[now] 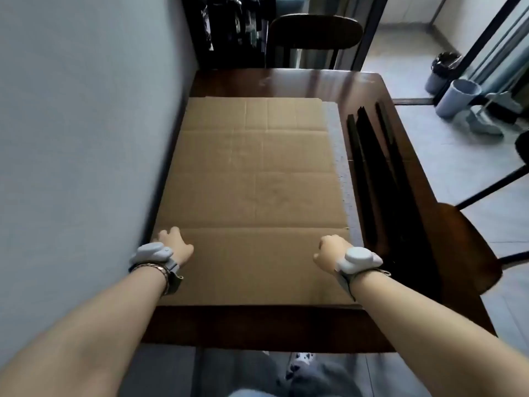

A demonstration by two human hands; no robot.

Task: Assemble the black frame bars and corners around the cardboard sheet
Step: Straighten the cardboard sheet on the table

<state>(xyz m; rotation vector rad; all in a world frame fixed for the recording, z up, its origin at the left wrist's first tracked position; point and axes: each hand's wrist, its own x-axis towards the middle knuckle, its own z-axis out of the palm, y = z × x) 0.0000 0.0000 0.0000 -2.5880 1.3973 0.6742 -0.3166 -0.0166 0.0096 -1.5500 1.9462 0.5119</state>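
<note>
A large brown cardboard sheet [252, 190] lies flat on the dark wooden table [257, 325], with a white foam sheet [342, 167] showing under its right edge. Several long black frame bars [378, 179] lie side by side on the table to the right of the sheet. My left hand [174, 245] rests on the sheet's near left part, fingers loosely curled, holding nothing. My right hand [329, 250] rests on the near right part, fingers bent down onto the cardboard. Both wrists carry grey sensor bands. No corner pieces are visible.
A pale wall [86, 138] runs tight along the table's left side. One dark chair [315, 32] stands at the far end, another [469, 247] at the right. Two grey bins [458, 96] sit on the tiled floor beyond.
</note>
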